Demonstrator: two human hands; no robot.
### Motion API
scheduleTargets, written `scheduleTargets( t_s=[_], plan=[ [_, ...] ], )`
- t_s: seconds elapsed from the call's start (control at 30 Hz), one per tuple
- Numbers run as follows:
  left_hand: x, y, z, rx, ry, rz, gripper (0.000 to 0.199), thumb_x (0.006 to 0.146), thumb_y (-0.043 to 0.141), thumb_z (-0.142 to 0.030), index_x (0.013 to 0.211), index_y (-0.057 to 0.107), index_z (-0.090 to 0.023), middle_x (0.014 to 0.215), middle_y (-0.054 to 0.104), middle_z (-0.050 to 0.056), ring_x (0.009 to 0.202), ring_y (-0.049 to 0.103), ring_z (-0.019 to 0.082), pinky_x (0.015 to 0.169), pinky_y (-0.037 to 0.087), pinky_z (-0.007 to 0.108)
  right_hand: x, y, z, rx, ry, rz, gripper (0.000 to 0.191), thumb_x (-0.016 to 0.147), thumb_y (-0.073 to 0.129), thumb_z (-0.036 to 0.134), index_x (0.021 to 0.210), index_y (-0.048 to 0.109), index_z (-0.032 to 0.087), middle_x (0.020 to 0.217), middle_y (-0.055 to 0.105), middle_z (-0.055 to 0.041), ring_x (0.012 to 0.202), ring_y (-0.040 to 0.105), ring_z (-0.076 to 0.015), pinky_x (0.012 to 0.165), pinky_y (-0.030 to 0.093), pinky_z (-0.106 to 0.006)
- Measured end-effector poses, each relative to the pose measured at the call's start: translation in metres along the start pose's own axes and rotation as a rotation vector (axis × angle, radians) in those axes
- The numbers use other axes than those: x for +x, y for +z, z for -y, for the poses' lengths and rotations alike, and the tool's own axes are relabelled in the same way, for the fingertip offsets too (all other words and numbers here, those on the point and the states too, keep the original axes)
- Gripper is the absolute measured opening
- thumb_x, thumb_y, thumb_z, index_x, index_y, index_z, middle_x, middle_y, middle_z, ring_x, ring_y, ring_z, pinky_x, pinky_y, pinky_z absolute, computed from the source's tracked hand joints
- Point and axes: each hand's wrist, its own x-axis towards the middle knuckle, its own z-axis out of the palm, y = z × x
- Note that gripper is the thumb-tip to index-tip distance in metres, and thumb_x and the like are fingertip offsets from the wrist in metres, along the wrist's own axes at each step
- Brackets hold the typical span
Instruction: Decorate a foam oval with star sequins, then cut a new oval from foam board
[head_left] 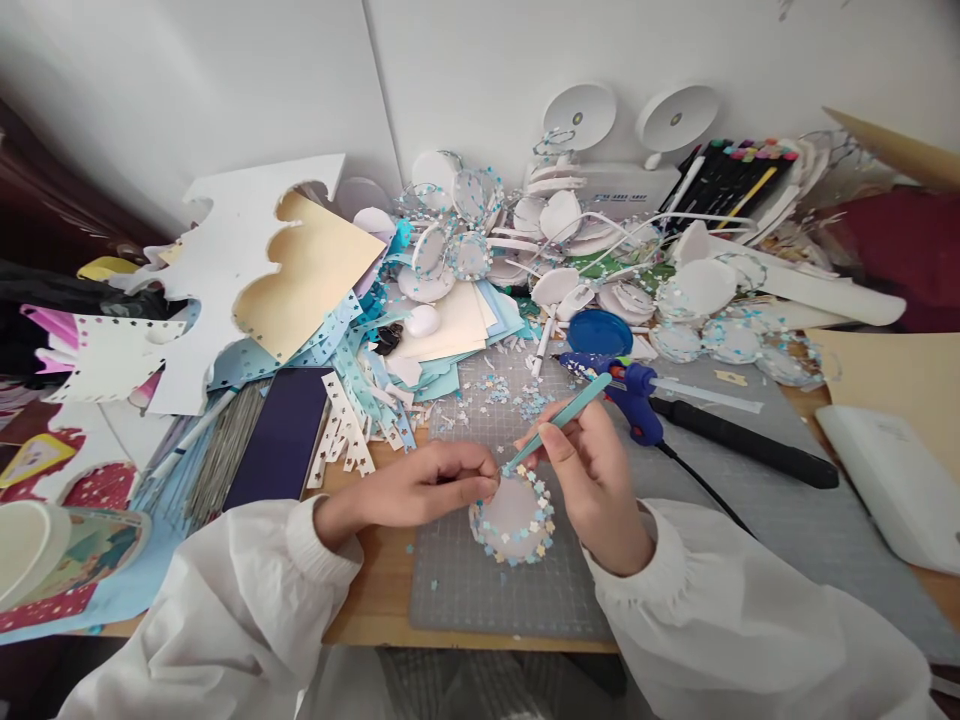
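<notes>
We work over the wooden tabletop point(379, 590), where we would do best to use the smooth grey gridded mat point(480, 600) as a level base and rest our wrists lightly on it. The thing in hand, a pale round disc point(514, 515), sits on the mat between our hands, near its front edge.

Our puffy white right sleeve point(697, 570) hangs near the cord of the glue gun point(639, 382), a blue plastic tool lying on the mat beyond; we should mind both while reaching.

Our left hand point(420, 485) has thumb and fingertips pinched together at the disc's far left rim; we cannot tell whether they grip the rim or some small piece. A light pinch should steady the work without bending it. Our right hand point(596, 480) grasps the tweezers point(568, 411), slim, teal and smooth, tip down at that same rim. Gripping them low, with the tip slanted, should give us the finest control.

The disc's middle looks plain and matte, its border bumpy with rim stars point(538, 525) in blue, white and cream. Smallest are the loose stars point(491, 390), flat and apparently paper, scattered past our hands; one lifted by its edge should lie flattest.
</notes>
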Motion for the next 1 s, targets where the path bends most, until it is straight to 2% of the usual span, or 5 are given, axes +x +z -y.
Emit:
scheduleTargets(
  t_s=[0.27, 0.47, 1.0],
  plan=[
    [0.000, 0.000, 0.005, 0.022, 0.015, 0.003, 0.027, 0.091, 0.045, -0.036, 0.077, 0.052, -0.014, 0.065, 0.040, -0.003, 0.058, 0.033, 0.008, 0.053, 0.028, 0.020, -0.001, 0.000, 0.001, -0.028, -0.031, 0.010, 0.004, 0.093, 0.049, 0.025, 0.090, 0.048, 0.022, 0.071, 0.059, 0.0005, 0.056, 0.059, -0.0122, 0.050, 0.051, -0.026],
    [0.000, 0.000, 0.008, 0.032, -0.002, -0.005, 0.028, 0.090, 0.046, -0.037, 0.079, 0.053, -0.013, 0.064, 0.041, -0.003, 0.057, 0.034, 0.008, 0.051, 0.027, 0.019, 0.001, 0.000, 0.003, -0.108, -0.079, 0.018, 0.004, 0.093, 0.048, 0.024, 0.090, 0.048, 0.022, 0.074, 0.058, -0.0011, 0.057, 0.058, -0.0129, 0.049, 0.050, -0.026],
    [0.000, 0.000, 0.010, 0.042, -0.009, -0.012, 0.029, 0.089, 0.048, -0.039, 0.080, 0.056, -0.013, 0.064, 0.045, -0.002, 0.057, 0.036, 0.008, 0.050, 0.029, 0.018, -0.003, 0.000, -0.001, -0.133, -0.124, 0.043, 0.004, 0.092, 0.046, 0.022, 0.096, 0.049, 0.023, 0.081, 0.054, -0.0039, 0.067, 0.061, -0.0159, 0.052, 0.053, -0.027]
  ],
)
